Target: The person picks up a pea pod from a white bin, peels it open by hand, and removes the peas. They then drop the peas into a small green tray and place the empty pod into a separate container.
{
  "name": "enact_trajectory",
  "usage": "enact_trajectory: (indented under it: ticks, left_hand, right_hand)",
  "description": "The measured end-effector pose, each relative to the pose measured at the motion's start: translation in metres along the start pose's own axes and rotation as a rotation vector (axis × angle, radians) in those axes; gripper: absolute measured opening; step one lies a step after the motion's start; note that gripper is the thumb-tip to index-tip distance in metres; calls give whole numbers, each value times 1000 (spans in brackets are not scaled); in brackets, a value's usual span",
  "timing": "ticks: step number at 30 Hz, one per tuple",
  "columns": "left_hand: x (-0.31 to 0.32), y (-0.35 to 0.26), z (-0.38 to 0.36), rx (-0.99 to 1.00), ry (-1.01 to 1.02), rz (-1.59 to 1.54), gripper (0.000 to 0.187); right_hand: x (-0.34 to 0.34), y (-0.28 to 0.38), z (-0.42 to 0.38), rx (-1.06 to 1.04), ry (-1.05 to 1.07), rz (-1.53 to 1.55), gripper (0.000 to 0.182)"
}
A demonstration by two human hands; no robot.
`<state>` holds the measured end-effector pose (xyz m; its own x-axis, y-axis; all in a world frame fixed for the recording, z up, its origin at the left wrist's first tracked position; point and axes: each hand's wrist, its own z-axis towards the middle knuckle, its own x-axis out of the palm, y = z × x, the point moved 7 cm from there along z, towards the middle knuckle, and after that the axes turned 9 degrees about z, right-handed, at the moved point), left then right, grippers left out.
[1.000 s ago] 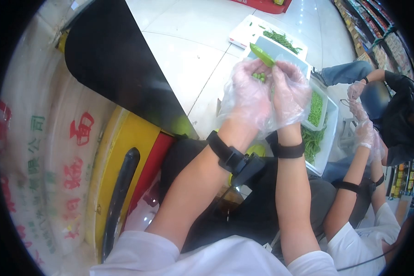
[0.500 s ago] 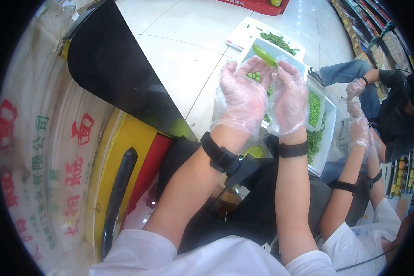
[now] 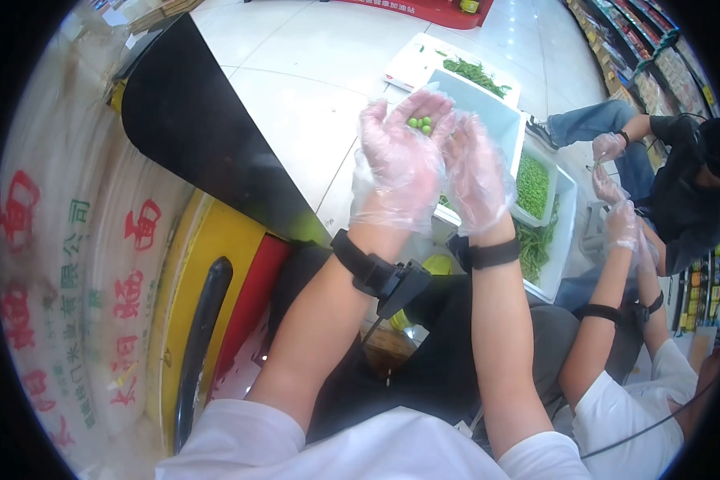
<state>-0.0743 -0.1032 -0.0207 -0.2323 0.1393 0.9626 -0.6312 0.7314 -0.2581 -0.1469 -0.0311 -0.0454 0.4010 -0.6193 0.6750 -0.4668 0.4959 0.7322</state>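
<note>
The pod that was pinched above the palms half a second ago is no longer seen; only the shelled peas [image 3: 420, 124] remain, so the pod appears to have been emptied and dropped. The hands have also been raised and shifted slightly left against the white trays.

The left hand [image 3: 398, 164], in a clear plastic glove, is held palm up and cupped, its fingers [image 3: 424, 104] loosely spread and curled a little; a few peas are cradled near the base of those fingers. Nothing is pinched. The right hand [image 3: 476, 172], gloved likewise, is set just beside the left, touching its edge, with fingers [image 3: 466, 132] relaxed and open and nothing held between them.

Beyond the hands, an empty-looking white tray [image 3: 496, 112] stands on the floor, with a small tub of peas [image 3: 534, 186] to its right and a larger tray of pods [image 3: 558, 240] beneath that. Another tray with pods [image 3: 474, 72] lies farther off. Other people's gloved hands [image 3: 608, 148] are at work at the right.
</note>
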Motion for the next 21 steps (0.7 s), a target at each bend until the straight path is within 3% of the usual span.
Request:
enact_trajectory:
  ticks: [3, 7, 9, 11, 13, 14, 16, 19, 21]
  left_hand:
    - [-4, 12, 2, -9, -1, 136, 61]
    - [12, 24, -8, 146, 161, 466, 69]
    - [20, 26, -17, 143, 165, 462, 68]
    - [20, 27, -18, 136, 167, 464, 68]
    - [31, 19, -22, 431, 325, 854, 66]
    - [29, 19, -21, 425, 330, 856, 66]
    - [34, 11, -35, 621, 346, 1255, 66]
    - [47, 9, -45, 678, 377, 1479, 67]
    - [54, 6, -49, 648, 380, 1506, 67]
  right_hand:
    - [19, -1, -8, -90, 155, 179, 47]
    - [27, 2, -20, 54, 137, 272, 51]
    - [23, 4, -27, 115, -17, 362, 53]
    - [21, 4, -27, 131, -9, 407, 53]
    - [17, 3, -24, 146, -3, 458, 53]
    - [14, 3, -20, 126, 4, 440, 53]
    - [5, 1, -19, 96, -8, 418, 52]
    - [-6, 0, -10, 15, -33, 329, 52]
    - [-2, -7, -3, 107, 66, 472, 51]
